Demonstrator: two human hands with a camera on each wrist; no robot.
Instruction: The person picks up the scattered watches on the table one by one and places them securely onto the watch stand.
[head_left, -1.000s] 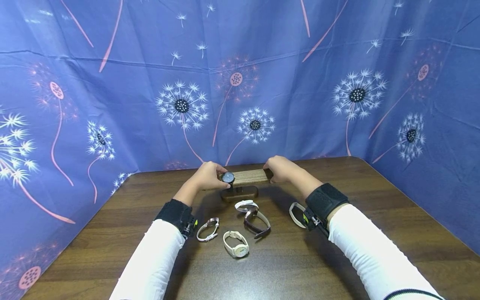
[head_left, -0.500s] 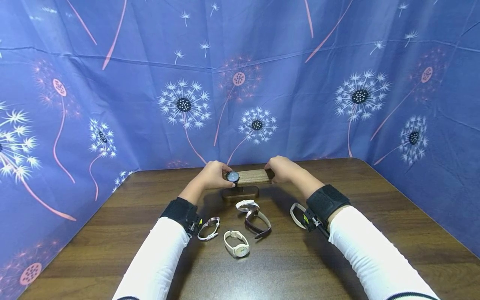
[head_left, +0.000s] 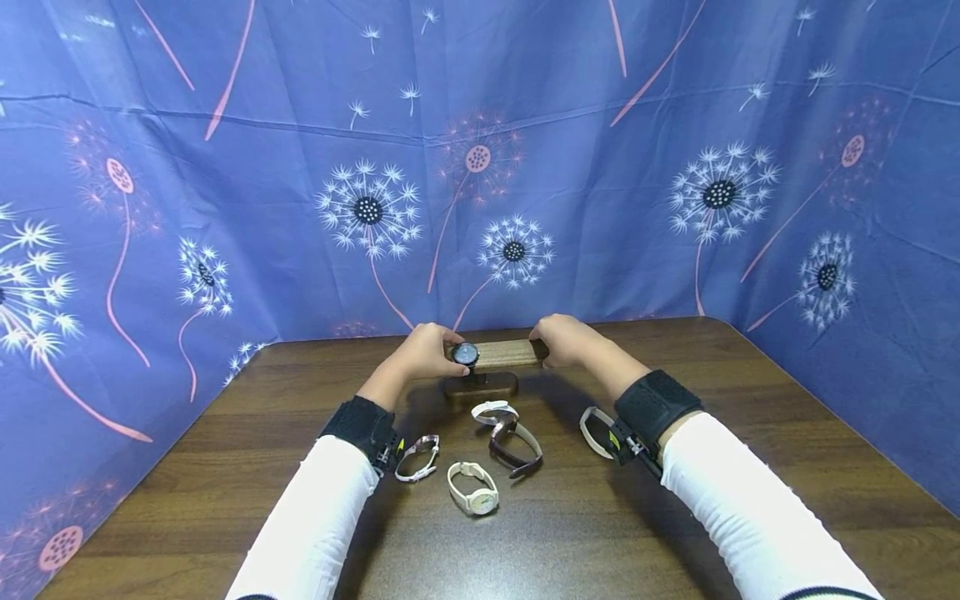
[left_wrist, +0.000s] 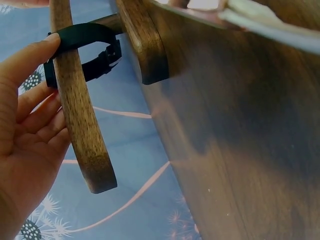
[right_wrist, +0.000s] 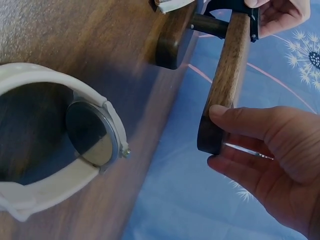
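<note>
A wooden T-shaped watch stand has a long bar (head_left: 510,353) on a short post above a rounded base (head_left: 480,385). Around the bar, left of the post, loops a black watch (head_left: 466,354), its strap (left_wrist: 87,37) buckled into a ring. My left hand (head_left: 426,352) pinches this watch, thumb on the strap and fingers on the far side. At the bar's right end, my right hand (head_left: 566,340) holds the wood, with the thumb on its near face (right_wrist: 225,95) and fingers behind. The bar's left end is hidden by my left hand in the head view.
Several watches lie nearer on the brown table (head_left: 570,542): a white-strapped one (head_left: 417,472), a cream one (head_left: 481,501), a dark-strapped one (head_left: 525,462) against a white one (head_left: 491,406), and another pale one (right_wrist: 90,132) beneath my right wrist. A blue dandelion-print cloth (head_left: 600,208) hangs behind.
My left hand has slid the black watch slightly right along the bar, mostly in the first half second. My right hand keeps its hold on the bar's end.
</note>
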